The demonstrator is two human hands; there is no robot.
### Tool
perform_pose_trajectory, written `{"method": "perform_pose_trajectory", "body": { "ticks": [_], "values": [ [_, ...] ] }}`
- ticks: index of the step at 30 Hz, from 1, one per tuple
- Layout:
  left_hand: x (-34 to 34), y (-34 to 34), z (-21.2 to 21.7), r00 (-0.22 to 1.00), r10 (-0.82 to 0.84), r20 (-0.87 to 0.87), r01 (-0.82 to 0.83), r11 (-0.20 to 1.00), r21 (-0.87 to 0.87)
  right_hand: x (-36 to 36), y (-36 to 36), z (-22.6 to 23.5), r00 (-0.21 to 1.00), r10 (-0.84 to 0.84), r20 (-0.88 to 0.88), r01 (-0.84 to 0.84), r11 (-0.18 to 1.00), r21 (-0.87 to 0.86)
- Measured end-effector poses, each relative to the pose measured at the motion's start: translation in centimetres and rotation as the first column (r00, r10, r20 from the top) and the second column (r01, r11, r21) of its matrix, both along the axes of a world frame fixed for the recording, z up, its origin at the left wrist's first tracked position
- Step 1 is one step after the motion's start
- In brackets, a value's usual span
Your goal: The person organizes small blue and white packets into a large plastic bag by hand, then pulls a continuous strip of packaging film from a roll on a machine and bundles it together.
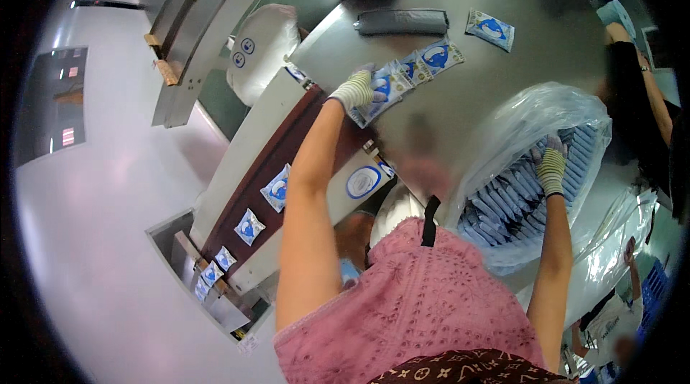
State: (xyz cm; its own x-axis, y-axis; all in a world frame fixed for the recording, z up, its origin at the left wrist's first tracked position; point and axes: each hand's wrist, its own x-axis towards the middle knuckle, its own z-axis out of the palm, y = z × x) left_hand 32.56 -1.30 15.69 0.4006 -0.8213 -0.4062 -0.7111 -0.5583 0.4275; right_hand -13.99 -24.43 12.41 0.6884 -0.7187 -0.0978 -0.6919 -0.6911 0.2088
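My left hand (357,90), in a striped glove with pale fingertips, reaches forward to the end of the brown conveyor belt. Its fingers close over the near end of an overlapping row of blue-and-white packets (390,83) on the metal table. My right hand (552,166), in a matching glove, is inside a clear plastic bag (496,125) to the right. Its fingers are apart and rest on tightly lined-up packets (507,200), hiding some of them. I cannot make out a packet held in that hand.
Single packets (275,188) lie spaced along the belt (305,125) at left. Beyond the row are a grey pouch-like case (401,22) and one loose packet (491,30) on the metal table (424,107). A covered white chair (264,53) stands beyond the belt. Other people are at the right.
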Motion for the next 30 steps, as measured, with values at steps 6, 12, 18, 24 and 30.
{"method": "perform_pose_trajectory", "body": {
  "ticks": [6,12,18,24,30],
  "values": [
    [-5.6,-3.3,1.0,1.0,-0.009,-0.023,0.012,0.992,0.126,1.4,0.8,2.1,0.999,-0.052,0.014,0.05,0.996,0.067],
    [-11.4,-0.5,0.5,0.932,-0.358,0.047,0.351,0.929,0.116,2.6,1.2,3.8,0.852,-0.193,0.487,0.131,0.979,0.158],
    [-15.0,-1.2,-0.3,0.704,-0.199,-0.682,-0.17,0.885,-0.433,13.4,10.8,8.2,0.295,-0.449,0.844,-0.433,0.724,0.537],
    [-18.1,-2.1,-6.1,0.326,-0.108,-0.939,-0.512,0.815,-0.272,15.4,10.7,3.4,0.59,-0.628,0.508,-0.524,0.181,0.832],
    [-18.9,-2.5,-11.7,0.223,-0.331,-0.917,-0.266,0.884,-0.384,15.1,10.1,0.2,0.677,-0.219,0.703,-0.529,0.52,0.671]
  ]
}}
